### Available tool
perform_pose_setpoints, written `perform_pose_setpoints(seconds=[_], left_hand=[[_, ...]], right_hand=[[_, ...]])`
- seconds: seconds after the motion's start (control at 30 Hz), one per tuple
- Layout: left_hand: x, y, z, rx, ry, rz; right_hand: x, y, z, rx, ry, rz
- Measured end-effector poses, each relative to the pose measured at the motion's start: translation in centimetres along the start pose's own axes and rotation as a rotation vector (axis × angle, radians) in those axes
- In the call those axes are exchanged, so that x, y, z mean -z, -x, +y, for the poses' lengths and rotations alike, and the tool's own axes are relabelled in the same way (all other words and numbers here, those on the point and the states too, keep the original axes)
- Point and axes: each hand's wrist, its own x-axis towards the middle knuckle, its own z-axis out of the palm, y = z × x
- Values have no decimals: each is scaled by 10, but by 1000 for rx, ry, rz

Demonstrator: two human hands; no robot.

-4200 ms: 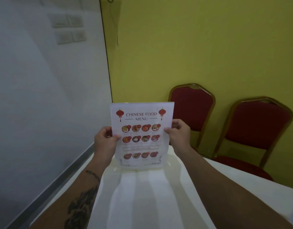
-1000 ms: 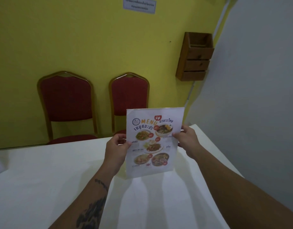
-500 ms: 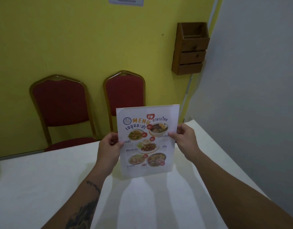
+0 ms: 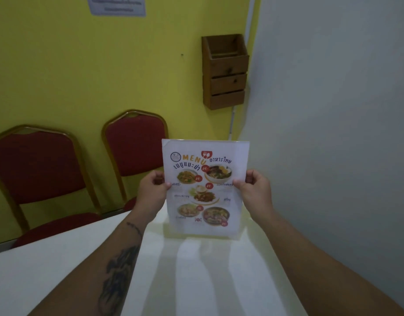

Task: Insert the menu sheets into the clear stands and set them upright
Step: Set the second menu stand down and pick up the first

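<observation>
Two red-cushioned, gold-framed chairs [image 4: 132, 151] line the yellow wall at left. At centre frame, the left hand [image 4: 152, 192] and right hand [image 4: 255, 192] pinch the side edges of a clear plastic stand [image 4: 238, 232] holding a glossy white Thai food menu sheet [image 4: 204, 188], upright over the white-clothed table [image 4: 59, 258]. An open-topped wooden wall box [image 4: 225, 71] hangs upper right.

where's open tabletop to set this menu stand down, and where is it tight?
Open: white table left of the left forearm, toward the red chairs, and the strip between both arms in front of the menu stand. Tight: the far right corner by the grey wall, behind the right hand.
</observation>
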Motion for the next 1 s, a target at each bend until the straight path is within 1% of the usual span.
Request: perform_pose_setpoints(seconds=[0.13, 0.3, 0.47, 0.7, 0.8, 1.0], left_hand=[[-34, -25, -4, 14, -16, 15], [-59, -42, -10, 13, -43, 37], [-73, -57, -13, -7, -89, 6], [-83, -61, -10, -65, -121, 28], [-83, -61, -14, -51, -116, 52], [-83, -54, -14, -27, -102, 63]], right_hand=[[13, -19, 5, -36, -1, 91], [16, -35, 12, -51, 7, 133], [19, -42, 19, -66, 12, 175], [23, -53, 23, -61, 15, 163], [23, -53, 23, -60, 17, 163], [29, -51, 25, -41, 40, 100]])
